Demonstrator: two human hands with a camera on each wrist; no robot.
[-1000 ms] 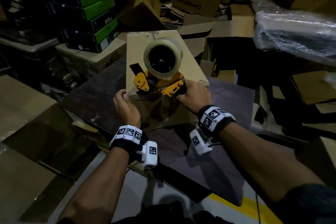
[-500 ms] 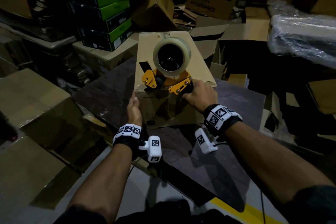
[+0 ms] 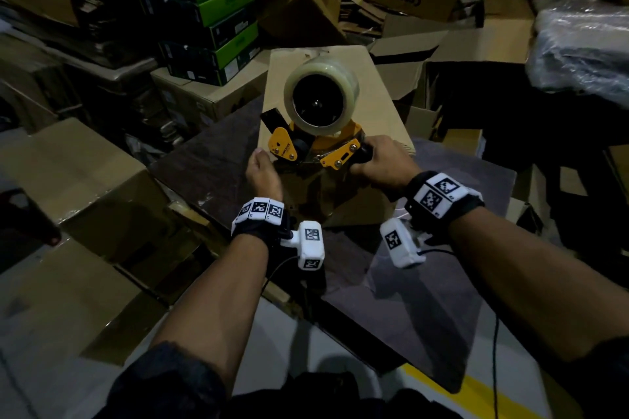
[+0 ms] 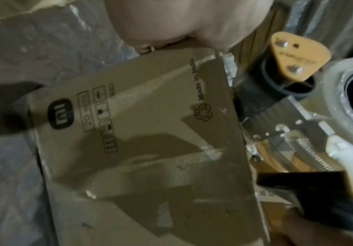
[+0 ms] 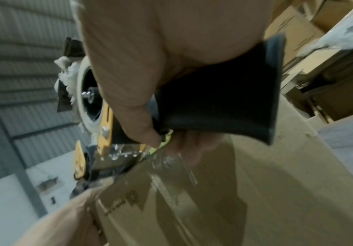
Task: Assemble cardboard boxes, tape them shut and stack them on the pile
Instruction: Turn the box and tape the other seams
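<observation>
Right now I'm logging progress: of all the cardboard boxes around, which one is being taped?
The brown box standing on the dark table: the right hand holds the yellow tape dispenser against it while the left hand steadies its side.

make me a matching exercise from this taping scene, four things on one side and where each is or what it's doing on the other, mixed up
Things:
1. left hand
2. right hand
3. tape roll
4. green and black boxes

Places or states:
A. stacked behind the table, at left
B. grips the black handle of the tape dispenser
C. rests against the cardboard box, at its left edge
D. mounted on the yellow dispenser

Pairs: 1-C, 2-B, 3-D, 4-A
</observation>
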